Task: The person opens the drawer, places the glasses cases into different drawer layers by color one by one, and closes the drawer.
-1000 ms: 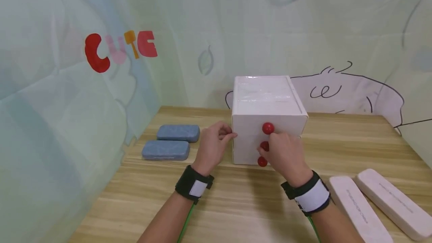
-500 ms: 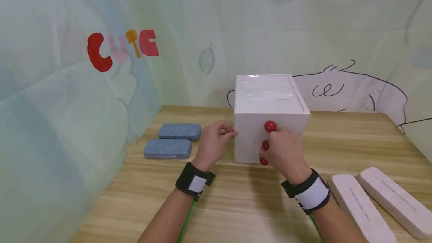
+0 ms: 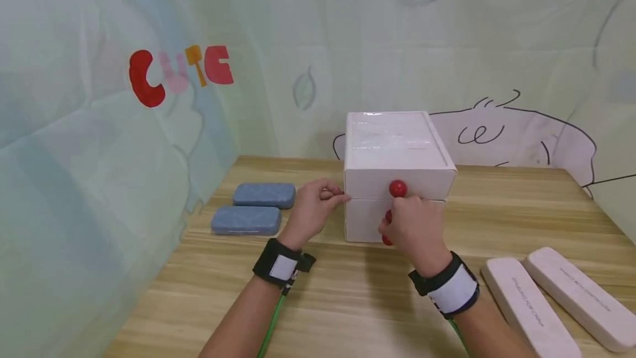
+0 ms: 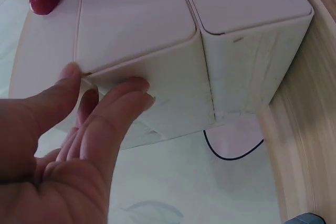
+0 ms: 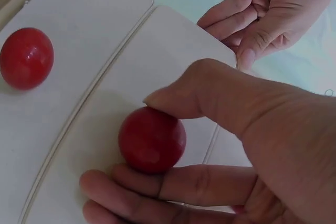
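Note:
A white box of drawers [image 3: 397, 140] stands on the table, with red ball knobs on its front. Between thumb and fingers, my right hand [image 3: 418, 228] pinches the middle knob [image 5: 152, 140]. Above that hand the top knob [image 3: 398, 188] is uncovered, while the bottom knob [image 3: 387, 240] is partly hidden by it. At the box's left edge rests my left hand [image 3: 312, 211]. The left wrist view shows its thumb [image 4: 69, 80] at the front corner by the seam of the top and middle drawers, its fingers extended along the side wall.
Two blue oblong cases [image 3: 247, 220] lie on the wooden table [image 3: 348, 297] left of the left hand. Two pale pink long cases [image 3: 530, 305] with printed lettering lie at the right front. A patterned cloth [image 3: 278, 26] hangs behind and at the left.
A seam line now shows across the front between the top and middle drawers, where earlier none was visible. Both hands keep nearly the same places; the right has shifted slightly.

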A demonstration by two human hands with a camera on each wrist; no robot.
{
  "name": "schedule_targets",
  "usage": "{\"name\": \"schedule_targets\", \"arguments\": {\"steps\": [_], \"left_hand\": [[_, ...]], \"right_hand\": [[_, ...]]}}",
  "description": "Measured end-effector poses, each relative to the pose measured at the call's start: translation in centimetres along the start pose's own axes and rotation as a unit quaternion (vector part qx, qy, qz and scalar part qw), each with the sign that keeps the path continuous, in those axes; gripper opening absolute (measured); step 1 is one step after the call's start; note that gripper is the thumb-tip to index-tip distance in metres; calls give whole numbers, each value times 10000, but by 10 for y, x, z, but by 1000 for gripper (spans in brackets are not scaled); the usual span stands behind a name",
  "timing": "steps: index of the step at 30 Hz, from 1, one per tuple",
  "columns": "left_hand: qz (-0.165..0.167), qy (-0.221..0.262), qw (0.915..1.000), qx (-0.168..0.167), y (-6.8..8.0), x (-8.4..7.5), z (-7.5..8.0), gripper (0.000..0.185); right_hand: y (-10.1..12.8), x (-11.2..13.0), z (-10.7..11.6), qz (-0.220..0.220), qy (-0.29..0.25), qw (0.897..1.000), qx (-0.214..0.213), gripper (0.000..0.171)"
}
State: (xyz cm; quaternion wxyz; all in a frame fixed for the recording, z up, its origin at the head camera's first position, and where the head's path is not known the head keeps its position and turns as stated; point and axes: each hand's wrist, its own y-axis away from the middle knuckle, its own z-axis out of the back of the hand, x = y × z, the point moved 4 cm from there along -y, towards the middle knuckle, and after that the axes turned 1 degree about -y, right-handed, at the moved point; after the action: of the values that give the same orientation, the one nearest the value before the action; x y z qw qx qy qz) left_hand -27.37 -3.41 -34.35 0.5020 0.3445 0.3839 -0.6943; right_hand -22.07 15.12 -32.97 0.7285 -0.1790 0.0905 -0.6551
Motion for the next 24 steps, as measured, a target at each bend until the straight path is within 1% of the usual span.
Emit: {"name": "schedule_targets", "arguments": {"steps": [6,9,15,19,24], "left_hand": [[61,-2,10000,69,1,0,0,15],[32,-13,10000,93,1,-2,1,14],[-278,-248,9987,338,0,-4,0,16],[-376,-261,9977,492,1,-6,2,16],[-506,-521,9955,603,3,-6,6,18]], "right_hand": [[6,3,4,33,-97,9999,-6,38],[7,2,6,-8,-152,9998,122,38],[7,0,9,-207,-211,9986,432,29],[8,-1,10,-190,-215,9985,463,29],[10,0,13,-108,-197,9989,411,33]]}}
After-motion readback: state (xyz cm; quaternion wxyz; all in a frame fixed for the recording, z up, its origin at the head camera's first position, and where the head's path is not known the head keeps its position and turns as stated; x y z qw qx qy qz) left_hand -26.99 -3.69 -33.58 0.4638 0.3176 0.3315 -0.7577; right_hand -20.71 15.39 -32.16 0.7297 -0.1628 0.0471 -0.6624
